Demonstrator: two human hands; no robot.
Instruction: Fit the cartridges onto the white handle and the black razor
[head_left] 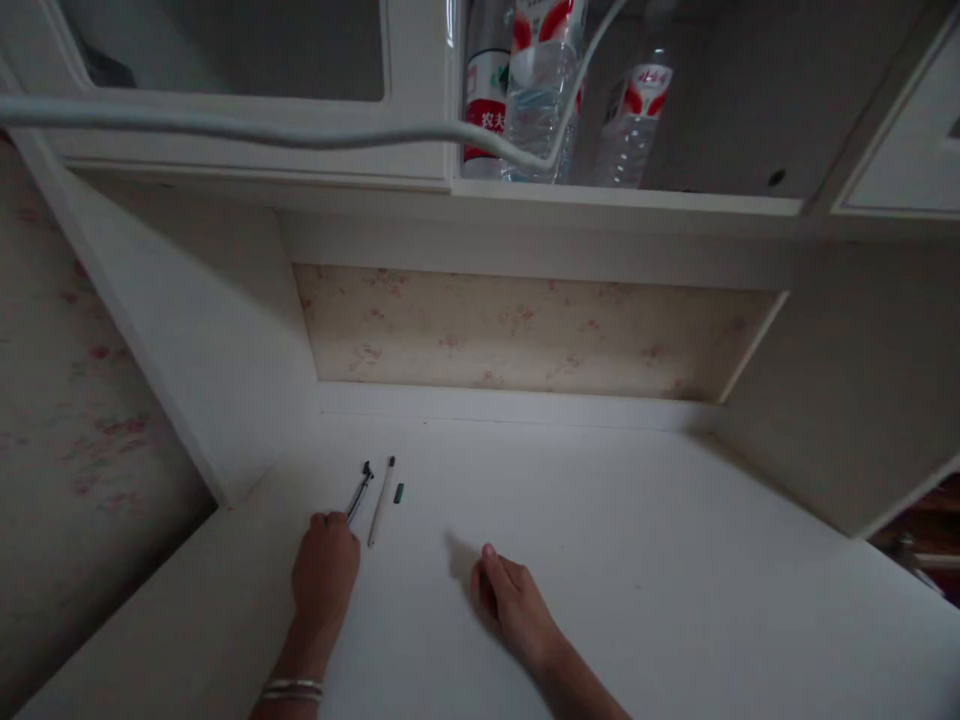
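Observation:
My left hand (326, 562) is closed round the lower end of a slim silver drawing compass (361, 494) with a black head, which lies on the white desktop. Its fingers cover the end nearest me. Just right of it lies a thin, pale pencil-like stick (381, 503) with a dark tip. Beside the stick's upper half is a small dark green block (399, 493). My right hand (510, 600) hovers over the desktop, well right of these things. Its fingers are curled in and its thumb points up; nothing shows in it.
The white desktop (600, 540) is bordered by side panels and a back ledge. Above hangs a cupboard with plastic bottles (544, 90) on an open shelf. A thick white cable or arm (300, 132) crosses in front of the cupboard. Flowered wallpaper (82, 400) is at left.

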